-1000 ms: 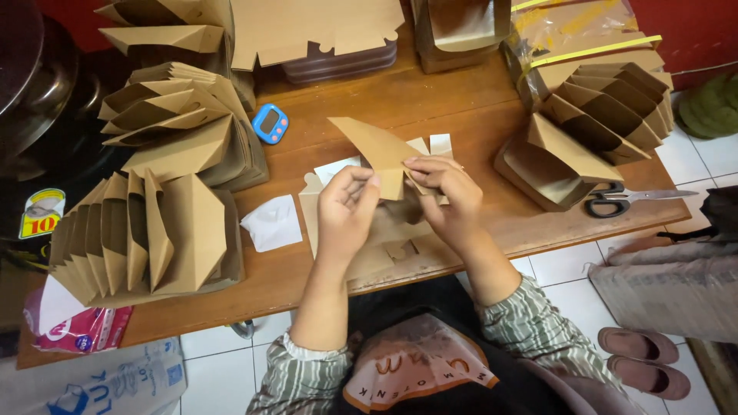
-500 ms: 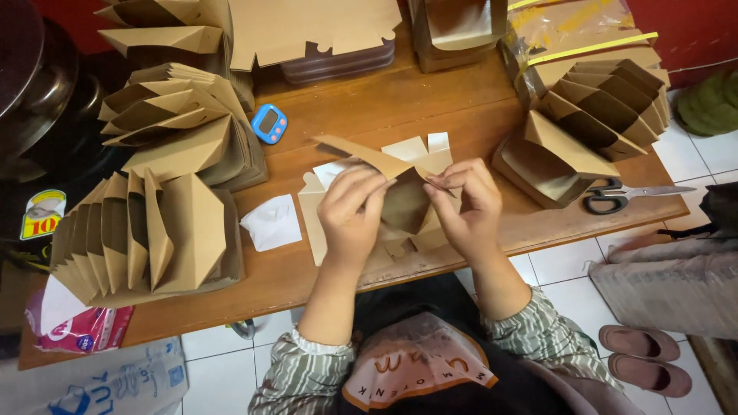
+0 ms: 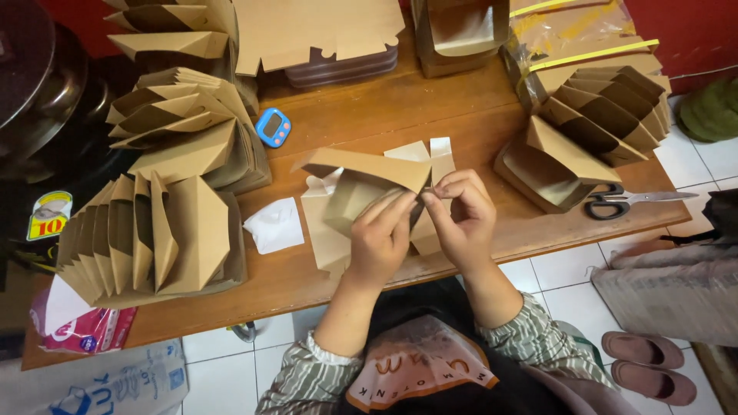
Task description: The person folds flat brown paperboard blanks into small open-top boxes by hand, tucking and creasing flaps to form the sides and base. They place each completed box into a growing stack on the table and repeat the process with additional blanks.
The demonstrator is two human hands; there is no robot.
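A brown cardboard box blank, partly folded into an open box shape, is held tilted above the table at the centre of the frame. Its long top flap points toward the upper left, and its plain inside faces the camera.

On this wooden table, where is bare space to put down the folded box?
Bare wood lies behind the hands, between the blue timer and the right row of nested boxes, up to the flat sheets. A narrow strip runs along the table near edge. The left side is crowded with folded boxes; scissors take the right corner.
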